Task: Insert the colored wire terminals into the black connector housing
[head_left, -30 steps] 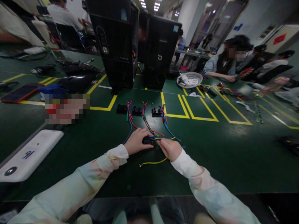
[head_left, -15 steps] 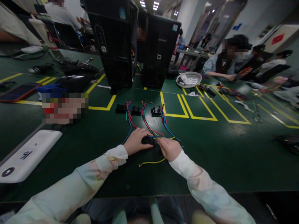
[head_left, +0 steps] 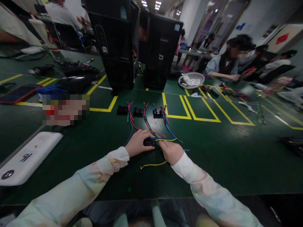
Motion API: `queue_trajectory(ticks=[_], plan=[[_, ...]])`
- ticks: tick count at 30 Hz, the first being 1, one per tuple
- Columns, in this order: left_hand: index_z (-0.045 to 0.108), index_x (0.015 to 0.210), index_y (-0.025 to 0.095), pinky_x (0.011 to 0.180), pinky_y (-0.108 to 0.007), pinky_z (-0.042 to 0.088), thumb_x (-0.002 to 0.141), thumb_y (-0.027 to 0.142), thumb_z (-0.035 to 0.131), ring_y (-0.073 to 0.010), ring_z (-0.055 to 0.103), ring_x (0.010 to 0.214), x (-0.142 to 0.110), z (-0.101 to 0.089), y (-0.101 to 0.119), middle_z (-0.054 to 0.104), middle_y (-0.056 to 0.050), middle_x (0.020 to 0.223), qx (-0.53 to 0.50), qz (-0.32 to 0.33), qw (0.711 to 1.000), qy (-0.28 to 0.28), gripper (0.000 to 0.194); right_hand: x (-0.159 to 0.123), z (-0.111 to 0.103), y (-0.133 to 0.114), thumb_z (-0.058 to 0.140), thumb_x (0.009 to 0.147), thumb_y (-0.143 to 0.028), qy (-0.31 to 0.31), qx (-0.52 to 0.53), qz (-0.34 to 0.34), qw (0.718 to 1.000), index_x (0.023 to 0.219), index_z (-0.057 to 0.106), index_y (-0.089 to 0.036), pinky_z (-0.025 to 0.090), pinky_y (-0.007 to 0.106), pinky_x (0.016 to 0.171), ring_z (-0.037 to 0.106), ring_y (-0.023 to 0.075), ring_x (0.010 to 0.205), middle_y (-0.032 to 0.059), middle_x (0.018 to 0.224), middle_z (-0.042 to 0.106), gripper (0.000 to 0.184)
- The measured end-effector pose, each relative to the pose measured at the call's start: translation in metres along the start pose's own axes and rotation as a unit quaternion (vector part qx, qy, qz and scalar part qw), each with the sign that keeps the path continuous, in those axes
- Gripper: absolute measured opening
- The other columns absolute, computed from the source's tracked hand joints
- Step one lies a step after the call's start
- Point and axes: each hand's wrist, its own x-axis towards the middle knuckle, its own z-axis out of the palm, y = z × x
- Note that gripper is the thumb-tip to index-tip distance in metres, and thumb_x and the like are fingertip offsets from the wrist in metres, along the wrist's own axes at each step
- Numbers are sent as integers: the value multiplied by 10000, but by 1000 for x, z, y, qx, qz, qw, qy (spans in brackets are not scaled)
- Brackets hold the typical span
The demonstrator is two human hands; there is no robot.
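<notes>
Near the middle of the table, my left hand (head_left: pixel 139 142) is closed around a small black plastic connector (head_left: pixel 149 142). My right hand (head_left: pixel 172 152) pinches at the connector's right side; a blue wire pokes out beyond its knuckles, so it seems to hold that wire, though the fingertips hide the grip. A yellow wire (head_left: pixel 153 164) with a metal terminal lies below, its right end under my right hand. Behind my hands stand similar black connectors (head_left: pixel 138 111), with bundles of red, blue and green wires (head_left: pixel 146 121) beside them.
Two black computer towers (head_left: pixel 155 53) rise at the back. A white basket (head_left: pixel 191 80) holds small parts at the back right. On the left lie a white case (head_left: pixel 30 157) and a phone (head_left: pixel 20 93). Another person (head_left: pixel 224 64) sits across the table at right.
The blue wire end sticks out slightly farther right past my right hand. My right hand has barely shifted; my left hand keeps its place on the connector.
</notes>
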Motion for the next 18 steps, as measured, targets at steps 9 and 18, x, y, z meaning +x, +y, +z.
queue_trajectory(ticks=[9, 18], plan=[[558, 992, 234, 781, -330, 363, 690, 453, 609, -199, 462, 862, 0, -1, 1, 535, -24, 926, 12, 2, 1000, -6, 377, 2, -2, -2, 411, 803, -108, 28, 16, 25, 999, 831, 561, -175, 325, 246, 560, 550, 129, 646, 27, 718, 602, 167], [563, 994, 237, 792, -332, 358, 683, 447, 616, -200, 462, 877, 0, 0, 1, 535, -24, 929, 13, -2, 1000, -9, 379, 2, -2, -2, 400, 817, -121, 51, 10, 16, 999, 827, 567, -165, 322, 250, 589, 533, 131, 646, 30, 706, 594, 173]])
